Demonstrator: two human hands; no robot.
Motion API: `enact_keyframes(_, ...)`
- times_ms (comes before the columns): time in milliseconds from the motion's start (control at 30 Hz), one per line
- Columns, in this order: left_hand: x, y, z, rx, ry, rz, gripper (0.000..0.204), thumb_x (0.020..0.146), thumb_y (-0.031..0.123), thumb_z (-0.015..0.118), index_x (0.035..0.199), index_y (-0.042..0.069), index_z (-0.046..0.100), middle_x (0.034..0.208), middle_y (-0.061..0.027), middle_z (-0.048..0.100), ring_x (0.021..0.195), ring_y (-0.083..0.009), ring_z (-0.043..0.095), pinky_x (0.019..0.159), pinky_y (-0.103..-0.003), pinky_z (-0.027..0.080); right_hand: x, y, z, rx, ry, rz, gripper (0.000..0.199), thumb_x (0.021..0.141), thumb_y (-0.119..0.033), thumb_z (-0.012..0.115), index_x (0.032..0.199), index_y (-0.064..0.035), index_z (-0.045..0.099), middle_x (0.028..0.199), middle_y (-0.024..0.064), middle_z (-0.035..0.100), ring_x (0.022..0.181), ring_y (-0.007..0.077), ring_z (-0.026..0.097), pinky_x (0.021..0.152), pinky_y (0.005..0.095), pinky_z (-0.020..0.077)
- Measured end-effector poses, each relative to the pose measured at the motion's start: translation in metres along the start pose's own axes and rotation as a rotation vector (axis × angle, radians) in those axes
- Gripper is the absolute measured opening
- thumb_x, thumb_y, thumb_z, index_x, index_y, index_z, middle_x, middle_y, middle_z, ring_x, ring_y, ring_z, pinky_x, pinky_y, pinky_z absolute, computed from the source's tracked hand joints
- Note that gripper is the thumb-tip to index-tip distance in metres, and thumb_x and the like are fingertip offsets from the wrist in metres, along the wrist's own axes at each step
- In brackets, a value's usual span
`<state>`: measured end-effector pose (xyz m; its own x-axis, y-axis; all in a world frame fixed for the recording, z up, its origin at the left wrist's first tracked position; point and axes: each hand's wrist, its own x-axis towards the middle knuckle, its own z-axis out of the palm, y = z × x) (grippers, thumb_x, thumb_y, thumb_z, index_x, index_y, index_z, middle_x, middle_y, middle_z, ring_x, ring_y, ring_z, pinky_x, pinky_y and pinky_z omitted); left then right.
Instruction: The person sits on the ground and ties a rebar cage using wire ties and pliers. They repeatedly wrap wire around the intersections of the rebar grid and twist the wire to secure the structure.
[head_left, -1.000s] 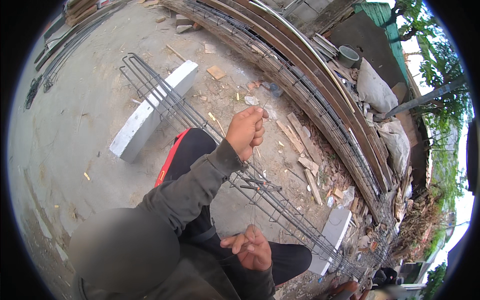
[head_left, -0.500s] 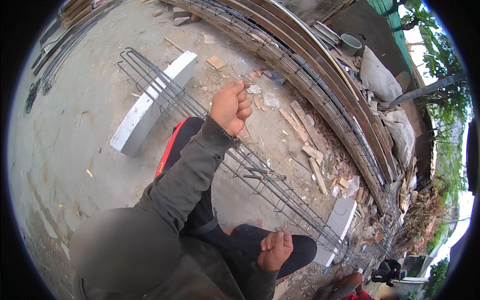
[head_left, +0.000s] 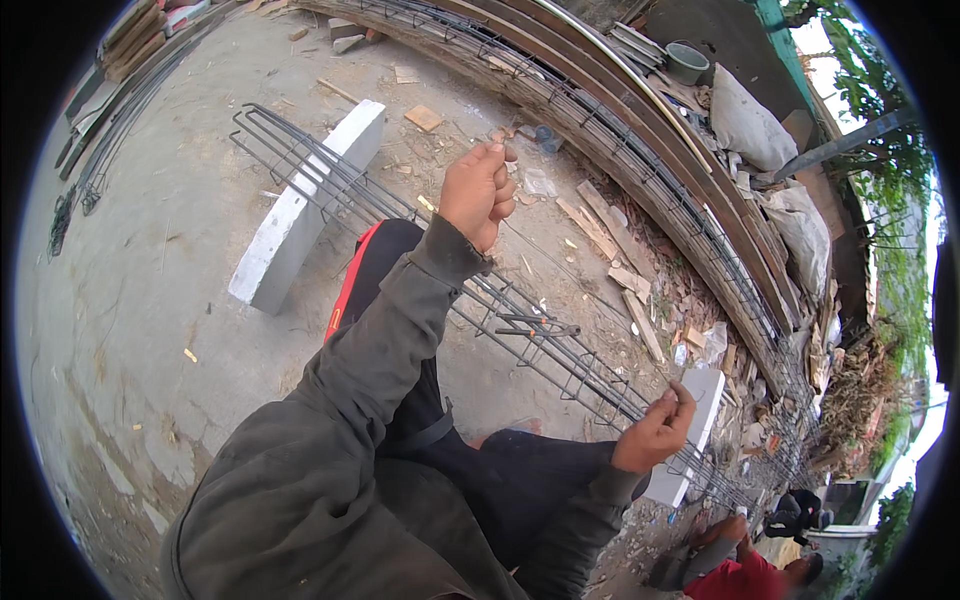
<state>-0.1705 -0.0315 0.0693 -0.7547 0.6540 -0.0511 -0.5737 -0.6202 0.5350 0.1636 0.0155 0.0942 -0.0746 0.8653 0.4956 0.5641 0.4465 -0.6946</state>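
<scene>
My left hand (head_left: pixel 478 196) is closed in a pinch above the middle of a long rebar cage (head_left: pixel 590 369). From its fingers a thin wire (head_left: pixel 565 268) slants down toward my right hand (head_left: pixel 657 430), whose thumb and forefinger are pinched at the far end of it. The wire is faint close to the right fingertips. On top of the cage, between both hands, rests a pair of pincers (head_left: pixel 540 328). The cage lies across a pale block (head_left: pixel 310 210) on the left and another pale block (head_left: pixel 703 410) on the right.
Wood scraps (head_left: pixel 640 325) and rubble litter the ground beyond the cage. Behind them run long timber planks (head_left: pixel 690 160) with another rebar cage along them. White sacks (head_left: pixel 750 120) and a bucket (head_left: pixel 686 62) stand farther back. A person in red (head_left: pixel 740 580) is at lower right.
My right hand has moved up and to the right, away from my lap to over the cage. My left hand has shifted slightly up and right, and more of the wire shows between them.
</scene>
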Motion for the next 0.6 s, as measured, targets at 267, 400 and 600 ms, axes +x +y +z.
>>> enact_keyframes(267,0.006,0.002,-0.001,0.117,0.007,0.072,0.017,0.106,0.019,0.051,0.1,0.004,0.057,0.061,0.0076,0.03,0.048,-0.0039,0.024,0.042,-0.023,0.02,-0.09,-0.121,-0.006,0.456,-1.291,-0.718,0.016,0.087,-0.014,0.073,0.098,-0.0043,0.067,0.079,0.0062,0.062,0.065,0.0267,0.063,0.059,0.0369,0.0491)
enact_keyframes(400,0.0,0.011,-0.006,0.131,0.004,0.08,0.017,0.106,0.018,0.051,0.099,0.004,0.056,0.061,0.0074,0.031,0.048,-0.0039,0.025,0.042,-0.023,0.02,0.008,-0.112,-0.018,0.286,0.061,-0.319,0.025,0.107,-0.014,0.049,0.114,0.0052,0.064,0.064,-0.0013,0.055,0.05,0.0072,0.042,0.047,0.0237,0.0343)
enact_keyframes(600,0.013,0.033,-0.011,-0.216,-0.015,0.04,0.015,0.107,0.018,0.049,0.104,0.004,0.053,0.061,0.0073,0.027,0.049,-0.0044,0.024,0.042,-0.023,0.02,-0.034,0.026,0.033,0.025,-1.257,0.072,0.016,0.098,-0.007,0.058,0.103,0.0004,0.07,0.061,0.0023,0.055,0.058,0.0094,0.053,0.057,0.0281,0.0431)
